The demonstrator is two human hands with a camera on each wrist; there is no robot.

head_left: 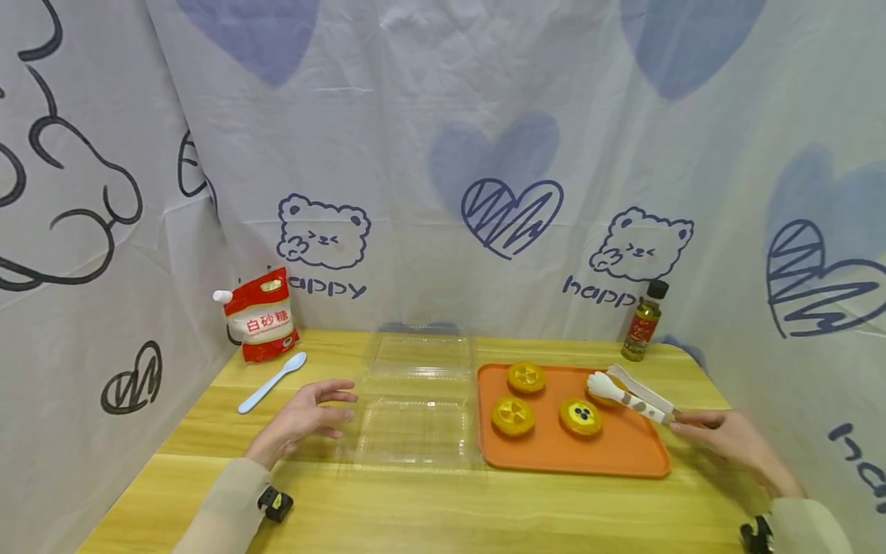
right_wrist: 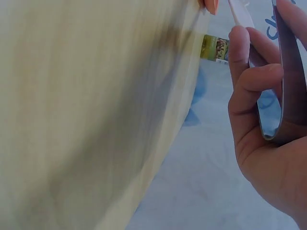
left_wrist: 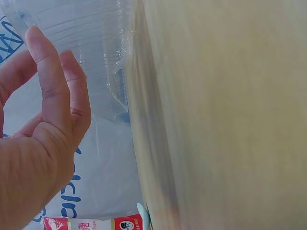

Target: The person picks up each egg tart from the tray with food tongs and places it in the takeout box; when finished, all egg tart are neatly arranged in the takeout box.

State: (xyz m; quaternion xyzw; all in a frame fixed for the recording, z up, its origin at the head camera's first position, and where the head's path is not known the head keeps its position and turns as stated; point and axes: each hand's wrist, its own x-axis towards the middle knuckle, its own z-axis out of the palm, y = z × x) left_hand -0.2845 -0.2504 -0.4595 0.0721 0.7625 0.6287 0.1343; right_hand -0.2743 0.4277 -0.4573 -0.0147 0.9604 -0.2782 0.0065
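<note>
Tongs lie aslant over the right side of an orange tray, their pale heads spread above a partly hidden tart; whether they touch it, I can't tell. The right hand holds them near the bend, fingers curled about the arms. They look light and springy, a smooth metal strip by the right wrist view, so a grip farther along the arms would likely give steadier control with little squeeze. Tarts like these are probably light too, with crumbly rims and soft tops: best taken low on opposite sides of the crust. A blueberry-topped tart sits just beside, and two with orange pieces stand farther left. Next to the tray a clear container lies unfolded, likely thin, slick and easily dented, better held by its rim. The left hand hangs beside it, fingers apart and gently bent, with nothing in it. Beyond are a spoon, a sugar bag and a bottle.
</note>
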